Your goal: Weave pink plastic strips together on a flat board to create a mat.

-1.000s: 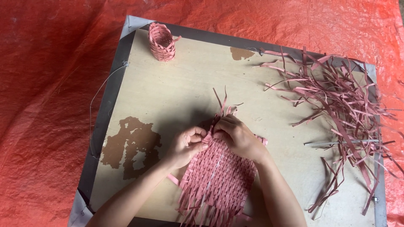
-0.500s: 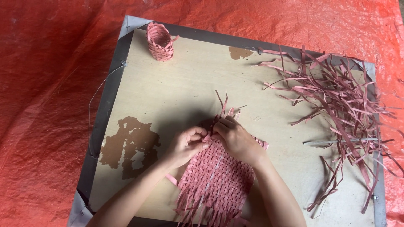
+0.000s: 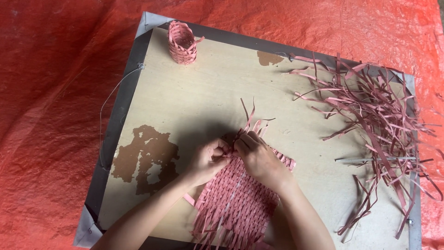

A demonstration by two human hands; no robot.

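Nearest you, the woven pink mat (image 3: 238,203) lies flat on the desk (image 3: 203,97), its loose strip ends fanning off the near edge. Your left hand (image 3: 210,159) and right hand (image 3: 259,157) meet at the mat's far edge, just as they did a second ago; neither has travelled, and only the fingers have shifted a little. Both hands are closed narrowly, pinching strip ends where the upright strands (image 3: 254,120) stick up beyond the weave. So the work is sitting at the same spot on that far edge, and the mat itself has not slid or turned.

To the left of your arms, a brown patch (image 3: 145,157) shows where the desk's pale facing has worn away. A thin wire (image 3: 104,115) loops off the left edge. Off to the right, well apart from the mat, a loose heap of pink strips (image 3: 374,115) sprawls toward the far right corner. At the far left corner stands a small woven pink basket (image 3: 181,42), upright. The desk has a dark metal rim (image 3: 118,115) and rests on an orange tarpaulin (image 3: 51,115) that fills the surroundings.
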